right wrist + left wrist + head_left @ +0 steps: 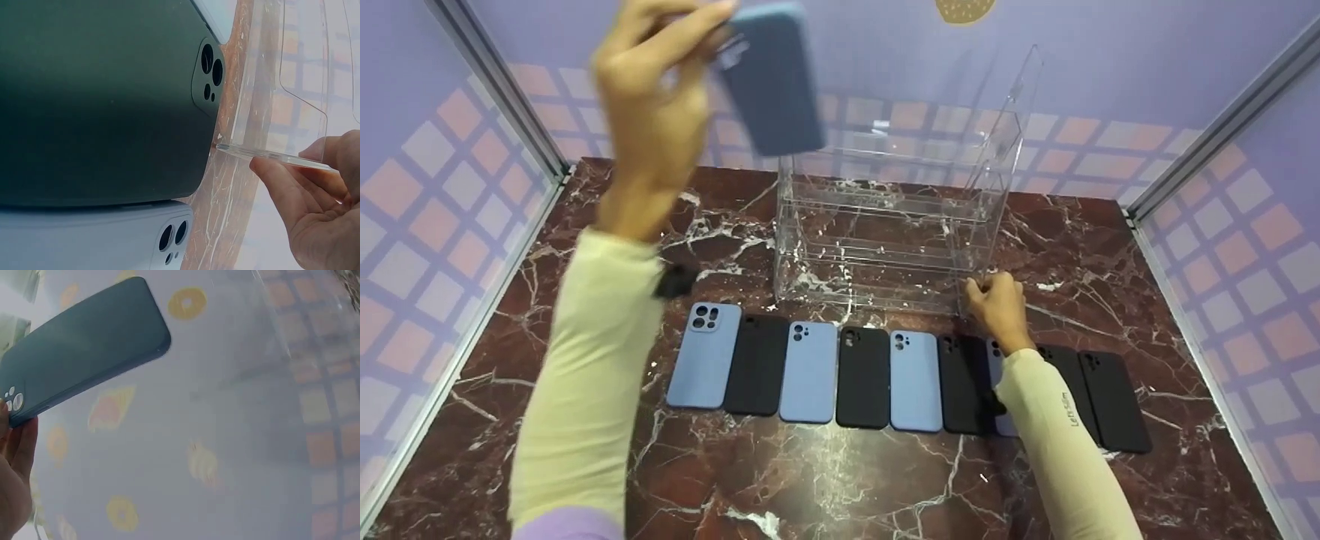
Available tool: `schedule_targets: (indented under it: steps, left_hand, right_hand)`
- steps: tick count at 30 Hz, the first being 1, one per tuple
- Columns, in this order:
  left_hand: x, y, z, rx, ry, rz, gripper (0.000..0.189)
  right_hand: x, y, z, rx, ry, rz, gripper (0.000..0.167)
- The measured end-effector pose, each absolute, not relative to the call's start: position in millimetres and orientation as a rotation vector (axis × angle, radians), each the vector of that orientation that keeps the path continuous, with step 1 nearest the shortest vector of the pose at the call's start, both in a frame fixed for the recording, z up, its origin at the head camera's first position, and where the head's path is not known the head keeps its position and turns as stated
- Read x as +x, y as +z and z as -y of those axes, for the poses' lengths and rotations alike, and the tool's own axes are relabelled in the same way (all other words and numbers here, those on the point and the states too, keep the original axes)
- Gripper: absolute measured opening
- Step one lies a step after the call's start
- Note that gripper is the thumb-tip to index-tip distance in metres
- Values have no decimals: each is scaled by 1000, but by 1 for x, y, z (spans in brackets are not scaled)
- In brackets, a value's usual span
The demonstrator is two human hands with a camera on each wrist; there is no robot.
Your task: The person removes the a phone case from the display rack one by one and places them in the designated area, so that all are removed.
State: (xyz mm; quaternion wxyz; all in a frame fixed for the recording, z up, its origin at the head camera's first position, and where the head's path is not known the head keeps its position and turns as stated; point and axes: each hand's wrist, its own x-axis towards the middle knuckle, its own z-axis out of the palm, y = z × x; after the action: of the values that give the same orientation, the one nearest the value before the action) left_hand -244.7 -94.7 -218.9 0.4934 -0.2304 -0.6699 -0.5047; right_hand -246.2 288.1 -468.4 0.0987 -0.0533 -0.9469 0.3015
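Note:
High at the upper left in the head view, my left hand (652, 97) pinches a dark blue phone case (776, 82) by its camera end. In the left wrist view the phone case (90, 343) slants across the upper left, its camera holes beside the fingertips of my hand (17, 478). A clear acrylic tiered stand (885, 264) stands behind the row of cases. My right hand (997, 304) pinches its lower front right corner. In the right wrist view, thumb and fingers of that hand (315, 208) grip the edge of the acrylic panel (264, 153).
Several phone cases lie in a row across the marbled tabletop (840, 495), among them a light blue case (709, 367), a black case (862, 382) and another black case (1117, 405) at the right end. My right forearm covers part of the row. Patterned panels (442, 187) enclose the table.

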Motion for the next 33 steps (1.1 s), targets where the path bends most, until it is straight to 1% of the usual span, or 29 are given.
schedule_targets:
  steps: [5,8,12,16,19,24,29,33]
  left_hand:
    - [-229,-249,147,-408,-1111,1736,9]
    - [-220,-270,178,-360,-1061,1886,10]
    - [-207,-295,215,-332,-1038,2141,16]
    - [-201,-313,241,-276,-1047,2391,26]
    - [-202,-329,255,-243,-1048,2576,31]
    - [-208,-362,268,-226,-1076,2845,32]
    - [-216,-392,274,-267,-1079,3001,29]
    - [-220,-409,278,-288,-1059,3075,24]
  right_hand:
    - [-246,-470,-287,-154,889,2801,44]
    - [-246,-471,-288,-158,898,2804,44]
    - [-245,-471,-290,-161,898,2808,43]
    - [-245,-470,-291,-163,893,2811,39]
    - [-245,-470,-293,-166,910,2814,37]
    - [-244,-471,-293,-164,915,2816,38]
    - [-244,-472,-293,-172,903,2817,38]
    - [-244,-471,-292,-158,901,2803,38]
